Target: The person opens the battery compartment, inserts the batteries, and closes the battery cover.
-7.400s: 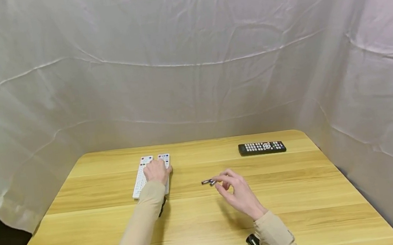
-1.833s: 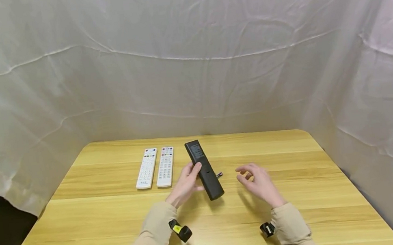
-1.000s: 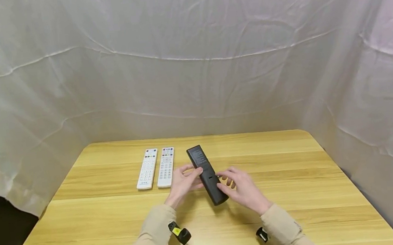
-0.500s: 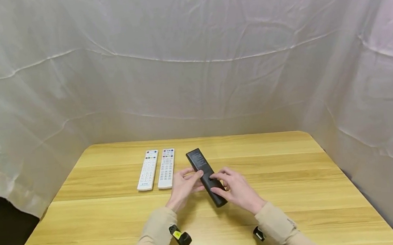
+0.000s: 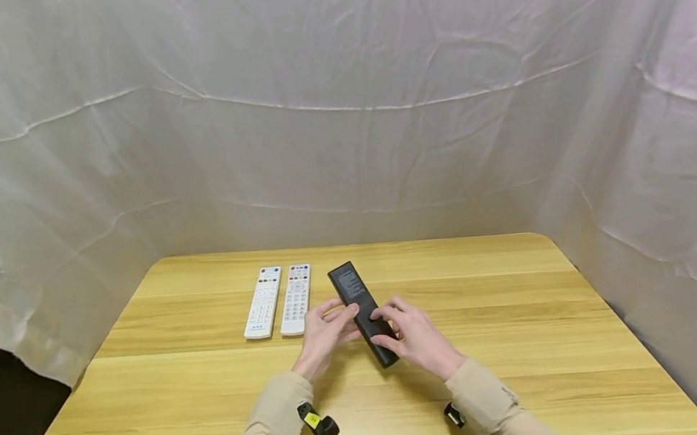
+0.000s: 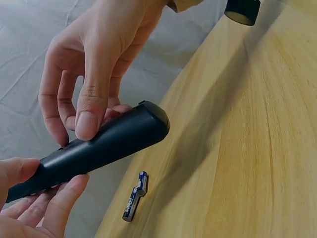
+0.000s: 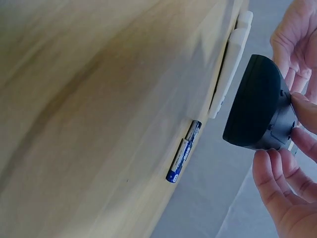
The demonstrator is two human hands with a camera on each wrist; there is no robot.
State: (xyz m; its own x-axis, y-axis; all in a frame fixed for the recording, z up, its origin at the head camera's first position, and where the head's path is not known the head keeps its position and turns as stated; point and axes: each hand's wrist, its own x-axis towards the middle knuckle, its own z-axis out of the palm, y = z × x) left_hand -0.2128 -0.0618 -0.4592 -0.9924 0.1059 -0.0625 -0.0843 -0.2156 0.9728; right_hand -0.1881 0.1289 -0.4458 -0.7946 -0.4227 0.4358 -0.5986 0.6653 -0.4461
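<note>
A black remote control (image 5: 350, 286) is held slantwise above the table, its back facing up. My left hand (image 5: 323, 333) grips it by the left side, thumb on the back and fingers underneath. The right hand (image 5: 419, 339) has its thumb and forefinger on the back of the remote's lower half, where the battery cover is; in the left wrist view its thumb (image 6: 88, 124) presses close to the thick end. Two small dark-blue batteries (image 7: 184, 154) lie end by end on the table below the remote; in the head view they are hidden.
Two white remote controls, one (image 5: 263, 304) farther left and one (image 5: 296, 300) closer to my left hand, lie side by side, buttons up. The wooden table (image 5: 520, 341) is enclosed by a grey cloth (image 5: 334, 103) behind and at the sides.
The black remote, earlier lying at the back right, is now in my hands, back up. Within the last second my right fingers moved from its right edge onto its back.
</note>
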